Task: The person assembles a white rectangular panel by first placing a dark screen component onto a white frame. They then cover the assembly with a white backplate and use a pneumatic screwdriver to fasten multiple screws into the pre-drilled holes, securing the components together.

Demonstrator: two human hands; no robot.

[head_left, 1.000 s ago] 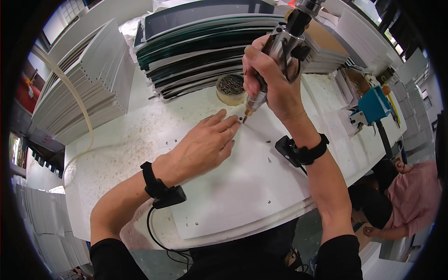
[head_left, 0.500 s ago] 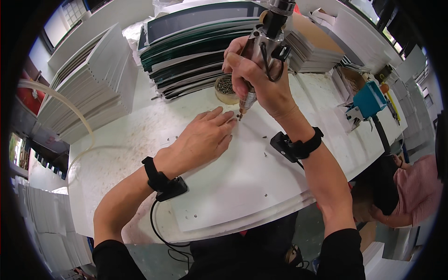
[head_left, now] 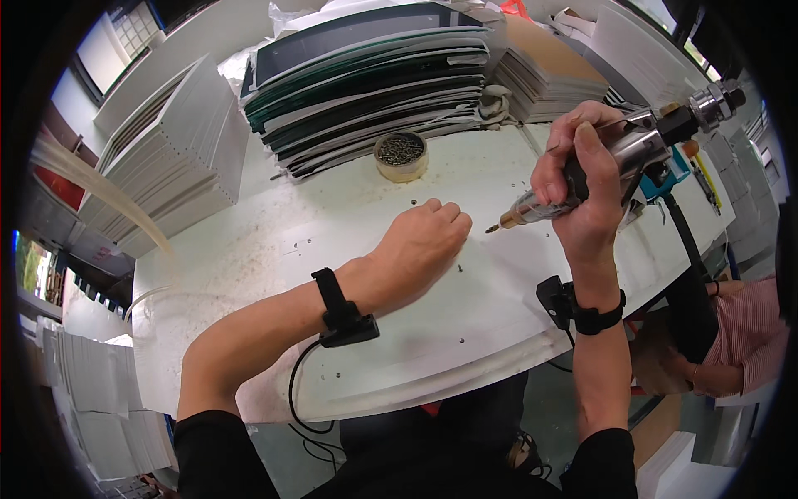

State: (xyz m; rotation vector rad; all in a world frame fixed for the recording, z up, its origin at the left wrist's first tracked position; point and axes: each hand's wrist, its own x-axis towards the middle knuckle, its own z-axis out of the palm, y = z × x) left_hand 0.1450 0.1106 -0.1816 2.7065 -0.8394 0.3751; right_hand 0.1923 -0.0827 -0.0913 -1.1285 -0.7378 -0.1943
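My right hand (head_left: 590, 179) is wrapped round a silver pneumatic screwdriver (head_left: 536, 206), held tilted above the work with its brass-coloured tip pointing left and down. That tip is apart from the white panel (head_left: 407, 362) lying on the table. My left hand (head_left: 416, 254) rests low over the panel, left of the tip, with its fingers curled in; anything inside them is hidden. Small screws dot the panel, one (head_left: 460, 269) just right of my left hand and another (head_left: 414, 202) beyond it. Farther back stands a round tub (head_left: 402, 173) full of screws.
Behind the tub rises a tall stack of dark green sheets (head_left: 366, 104) with white layers. White panels (head_left: 170, 158) are piled at the left, near a pale hose (head_left: 108, 187). A teal tool (head_left: 665, 181) lies at the right, where a person in a striped sleeve (head_left: 752, 333) sits.
The screwdriver has lifted off the panel and swung right with my right hand. My left hand has moved slightly right, and its flat fingers have curled in.
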